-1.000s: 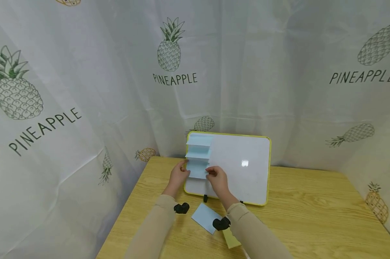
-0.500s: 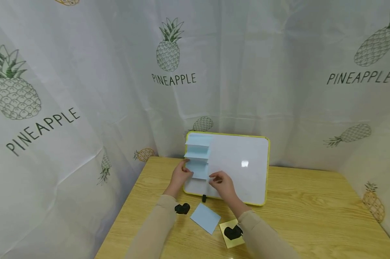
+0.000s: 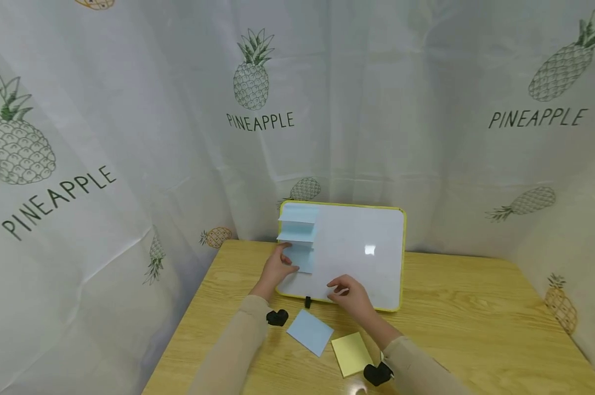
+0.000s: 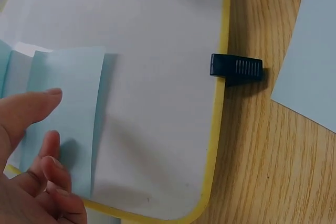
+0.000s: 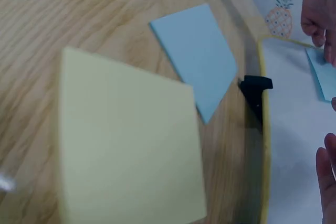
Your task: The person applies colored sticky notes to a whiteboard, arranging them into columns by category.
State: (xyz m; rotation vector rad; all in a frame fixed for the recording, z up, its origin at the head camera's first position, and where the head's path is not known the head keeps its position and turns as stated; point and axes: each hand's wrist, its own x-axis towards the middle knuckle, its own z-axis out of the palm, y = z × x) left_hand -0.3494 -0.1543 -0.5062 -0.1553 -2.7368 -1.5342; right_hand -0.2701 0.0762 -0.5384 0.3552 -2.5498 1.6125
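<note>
A small whiteboard [image 3: 349, 236] with a yellow frame stands at the back of the table. Three light blue sticky notes run down its left side, their lower edges lifting outward. My left hand [image 3: 276, 269] is at the left part of the lowest sticky note [image 3: 305, 261], its fingers apart and relaxed. In the left wrist view those fingers [image 4: 51, 140] overlap the face of the note [image 4: 79, 93] and do not curl round it. My right hand [image 3: 351, 297] is off to the right, before the board's lower part, with loosely bent fingers and nothing in them.
A blue sticky-note pad [image 3: 310, 332] and a yellow pad [image 3: 351, 355] lie on the wooden table [image 3: 455, 307] before the board. A black clip foot [image 3: 307, 302] sits at the board's lower edge. A white pineapple-print curtain [image 3: 376, 120] hangs behind.
My right hand has let go of the lowest note's right edge and moved right and down, uncovering the yellow pad. My left hand has shifted slightly over the note.
</note>
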